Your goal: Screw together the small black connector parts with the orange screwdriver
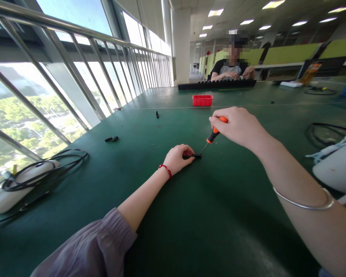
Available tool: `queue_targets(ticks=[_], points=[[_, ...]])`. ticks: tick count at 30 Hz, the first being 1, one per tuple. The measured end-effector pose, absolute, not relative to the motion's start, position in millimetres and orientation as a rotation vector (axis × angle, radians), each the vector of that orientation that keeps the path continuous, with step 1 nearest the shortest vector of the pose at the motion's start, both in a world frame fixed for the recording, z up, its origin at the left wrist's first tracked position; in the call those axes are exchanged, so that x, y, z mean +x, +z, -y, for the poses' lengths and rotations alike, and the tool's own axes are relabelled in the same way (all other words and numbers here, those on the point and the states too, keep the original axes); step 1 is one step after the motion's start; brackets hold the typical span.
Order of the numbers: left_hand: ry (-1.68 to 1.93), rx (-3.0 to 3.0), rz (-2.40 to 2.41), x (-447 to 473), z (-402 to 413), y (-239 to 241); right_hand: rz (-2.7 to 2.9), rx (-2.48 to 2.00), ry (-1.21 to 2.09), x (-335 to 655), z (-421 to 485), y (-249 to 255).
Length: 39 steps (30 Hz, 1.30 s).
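My left hand [178, 158] is closed around a small black part [196, 156] and holds it down on the green table [167, 215]. Only the part's right end sticks out past my fingertips, so its exact kind is hard to make out. In my right hand [236, 125] is a screwdriver [213, 134] with an orange and black handle, gripped near its top. Its thin metal shaft slants down to the left, and the tip meets the right end of the black part.
Small black pieces [112, 139] lie to the left, with another black piece [157, 114] farther back. A red bin [202, 100] stands beyond my hands. Coiled black cable [46, 173] lies at left; a white object [338, 163] is at right. Across the table sits a person [230, 69].
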<state>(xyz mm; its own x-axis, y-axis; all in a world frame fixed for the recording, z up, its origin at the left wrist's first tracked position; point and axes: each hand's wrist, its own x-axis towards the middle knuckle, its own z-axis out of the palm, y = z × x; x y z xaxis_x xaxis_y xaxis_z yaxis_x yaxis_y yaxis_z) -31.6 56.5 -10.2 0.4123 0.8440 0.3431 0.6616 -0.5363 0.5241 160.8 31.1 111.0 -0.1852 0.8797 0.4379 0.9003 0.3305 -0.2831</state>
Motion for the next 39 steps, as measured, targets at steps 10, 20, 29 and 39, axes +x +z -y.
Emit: queue_targets(ticks=[10, 20, 29, 39], points=[[0.777, 2.382, -1.305, -32, -56, -9, 2.069, -1.521, -0.05, 159, -30, 111], [0.773, 2.261, -1.502, -20, -52, -7, 2.078, -1.461, -0.041, 159, -31, 110], [0.763, 2.335, -1.459, -21, -51, -7, 2.127, -1.447, -0.125, 161, -28, 112], [0.738, 2.352, -1.46, -21, -49, -6, 2.123, -1.424, -0.082, 161, -29, 110]])
